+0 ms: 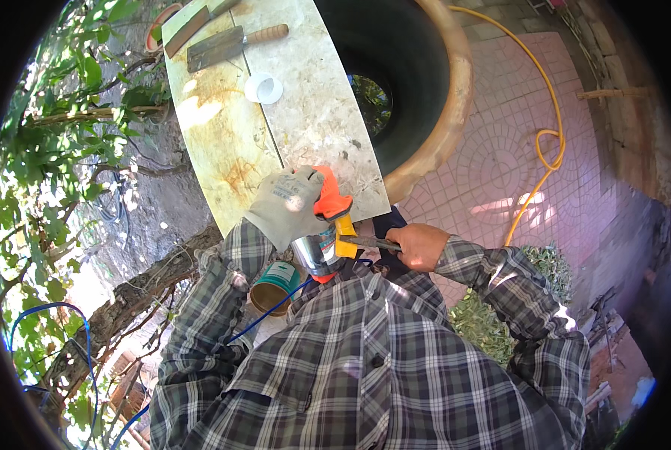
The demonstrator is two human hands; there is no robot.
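My left hand (287,204), in a pale grey work glove, is closed around an orange power tool (332,196) at the near edge of the board-topped table. This tool has a silver body and a yellow guide (345,235). In my bare right hand (419,247) is a dark, narrow metal blade (373,242), its far end at the yellow guide. Whether the blade touches the guide's inside is hidden. A cleaver (219,49) with a wooden handle lies farther off on the table, and a white ring-shaped piece (263,88) is nearer.
A rectangular block (188,28) lies at the table's far left corner. Beside the table stands a large clay jar (459,71). A green tin (275,285) and a blue cord (275,306) are below my left arm. A yellow hose (549,90) crosses the tiles; leafy branches fill the left.
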